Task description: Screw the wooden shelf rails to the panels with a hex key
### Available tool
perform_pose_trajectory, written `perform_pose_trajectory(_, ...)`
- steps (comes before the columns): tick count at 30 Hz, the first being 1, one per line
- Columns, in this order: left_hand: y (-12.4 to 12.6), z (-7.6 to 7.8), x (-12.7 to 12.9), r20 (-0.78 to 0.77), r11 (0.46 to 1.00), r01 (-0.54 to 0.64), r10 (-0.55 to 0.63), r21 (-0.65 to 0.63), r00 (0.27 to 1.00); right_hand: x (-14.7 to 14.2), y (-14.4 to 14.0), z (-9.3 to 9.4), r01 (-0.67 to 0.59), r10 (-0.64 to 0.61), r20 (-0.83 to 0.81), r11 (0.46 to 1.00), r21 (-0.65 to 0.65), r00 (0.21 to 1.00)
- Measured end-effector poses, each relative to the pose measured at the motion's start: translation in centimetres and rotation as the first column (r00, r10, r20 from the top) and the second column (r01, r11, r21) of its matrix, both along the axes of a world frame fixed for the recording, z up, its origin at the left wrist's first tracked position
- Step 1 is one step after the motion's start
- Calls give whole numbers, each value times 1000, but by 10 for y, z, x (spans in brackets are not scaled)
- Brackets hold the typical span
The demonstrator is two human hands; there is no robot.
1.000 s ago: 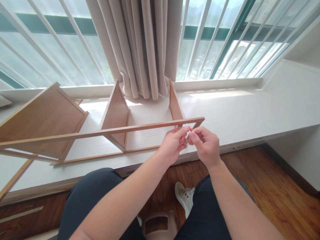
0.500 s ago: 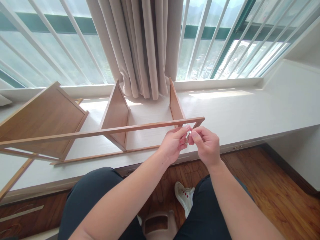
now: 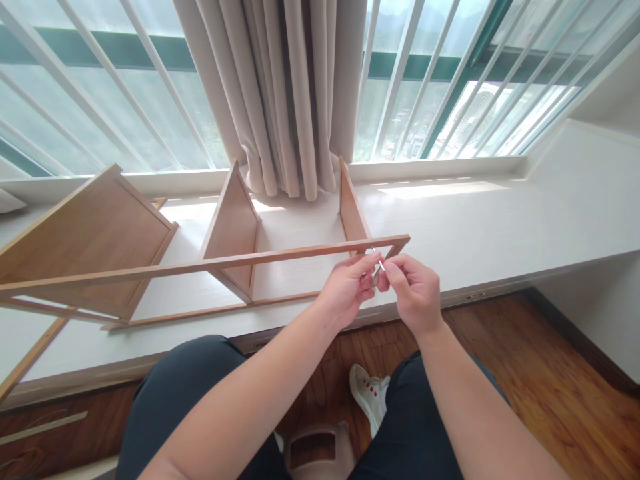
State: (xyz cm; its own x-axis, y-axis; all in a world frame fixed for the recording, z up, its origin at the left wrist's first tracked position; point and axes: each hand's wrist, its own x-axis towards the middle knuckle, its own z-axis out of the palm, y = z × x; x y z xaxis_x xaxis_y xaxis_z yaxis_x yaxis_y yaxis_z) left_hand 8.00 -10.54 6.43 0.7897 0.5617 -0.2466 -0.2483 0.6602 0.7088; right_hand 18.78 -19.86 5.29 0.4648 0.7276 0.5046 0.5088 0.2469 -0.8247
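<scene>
A wooden shelf frame (image 3: 280, 255) lies on its side on the white window ledge, its long rail crossing in front of me. Close to the rail's right end, my left hand (image 3: 350, 283) is closed in a pinch around a thin shiny metal piece. My right hand (image 3: 415, 287) pinches the same piece, a slim rod (image 3: 383, 265) that looks like a hex key, from the right. Its upper end meets the underside of the rail near the right shelf panel (image 3: 353, 207). Fingers hide most of the metal, so its full shape cannot be made out.
Shelf panels (image 3: 235, 230) stand upright within the frame, a larger one (image 3: 90, 240) at the left. A beige curtain (image 3: 280, 93) hangs behind, between barred windows. Below the white ledge (image 3: 475, 227) lies a wooden floor (image 3: 545, 380). A plastic stool (image 3: 320, 460) shows between my legs.
The slim metal rod has tilted slightly between my right fingertips. Both hands stay in nearly the same place, and the shelf frame has hardly moved.
</scene>
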Motion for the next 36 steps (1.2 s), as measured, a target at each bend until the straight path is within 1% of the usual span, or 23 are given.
perform_pose_trajectory(19,0,-1,0,13,1000,-3,3,-3,1000,0,-1,0,4,-4,-13,1000,-14,1000)
perform_pose_trajectory(27,0,-3,0,18,1000,-6,6,0,1000,-1,-1,0,-13,11,-112,1000,-23,994)
perform_pose_trajectory(36,0,-2,0,14,1000,0,0,1,1000,1,-2,-1,-17,15,-84,999,-29,996)
